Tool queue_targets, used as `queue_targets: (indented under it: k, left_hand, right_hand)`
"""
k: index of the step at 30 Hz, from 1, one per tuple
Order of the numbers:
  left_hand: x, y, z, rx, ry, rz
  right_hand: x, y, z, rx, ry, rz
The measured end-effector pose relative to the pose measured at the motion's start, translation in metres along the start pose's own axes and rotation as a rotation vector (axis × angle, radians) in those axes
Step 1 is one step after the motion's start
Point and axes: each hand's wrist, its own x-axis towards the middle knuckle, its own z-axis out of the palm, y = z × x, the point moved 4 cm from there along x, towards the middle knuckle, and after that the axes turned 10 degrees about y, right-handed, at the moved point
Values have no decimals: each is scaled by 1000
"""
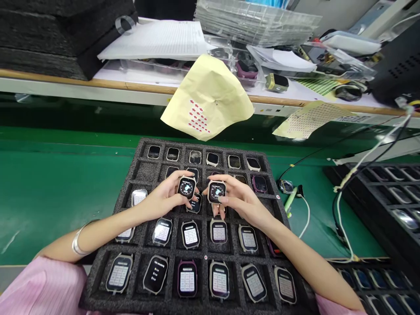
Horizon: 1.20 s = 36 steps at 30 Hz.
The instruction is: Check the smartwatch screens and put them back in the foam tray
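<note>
Over the middle of a black foam tray point(144, 172), each of my hands holds a smartwatch without a strap. My left hand point(170, 192) pinches a light-framed smartwatch point(187, 187) whose lit screen shows a round dial. A similar watch point(217, 191) with a matching dial is gripped by my right hand point(234, 194), the thumb at its lower right corner. Below them, rows of watches sit in the tray's compartments, many with lit list screens, such as a purple-framed one point(187, 278). Back-row watches point(213, 159) have dark screens. My hands partly hide the middle rows.
A shelf point(131, 86) crosses behind the tray, bearing papers point(157, 39), clear plastic trays and black foam blocks point(39, 39). Yellow sticker sheets point(210, 100) hang from its edge. Cables point(339, 197) dangle at right, near another watch tray point(357, 192) on the green mat point(59, 192).
</note>
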Motion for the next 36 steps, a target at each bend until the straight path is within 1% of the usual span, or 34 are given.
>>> queue_targets:
  k: [4, 12, 16, 19, 23, 25, 29, 30, 32, 34, 36]
  left_hand:
    - [0, 0, 1, -41, 5, -33]
    - [-1, 0, 1, -17, -15, -41]
    - [-1, 1, 2, -7, -17, -38]
    - [-1, 0, 2, 3, -26, -45]
    - [-2, -3, 1, 14, -40, -19]
    - [-2, -5, 1, 23, -45, -13]
    - [-1, -5, 0, 23, -21, -4]
    - [-1, -5, 0, 14, -15, 0]
    - [-2, -5, 0, 4, -9, 2]
    - [-3, -7, -1, 13, -17, 1]
    - [-4, -7, -1, 34, -20, 8]
  right_hand:
    - [-1, 2, 0, -34, 27, -17]
    - [-3, -1, 1, -47, 69, -17]
    - [-4, -3, 2, -48, 66, -29]
    - [-4, -3, 1, -79, 88, -27]
    - [-3, -3, 0, -150, 130, -50]
    - [-4, -2, 1, -171, 112, -59]
    - [-8, -1, 2, -185, 30, -46]
    - [-10, -2, 0, -226, 17, -34]
    - [-17, -7, -8, -396, 21, -50]
    - [-28, -18, -23, -654, 62, -141]
    - [-44, -29, -44, -899, 126, -252]
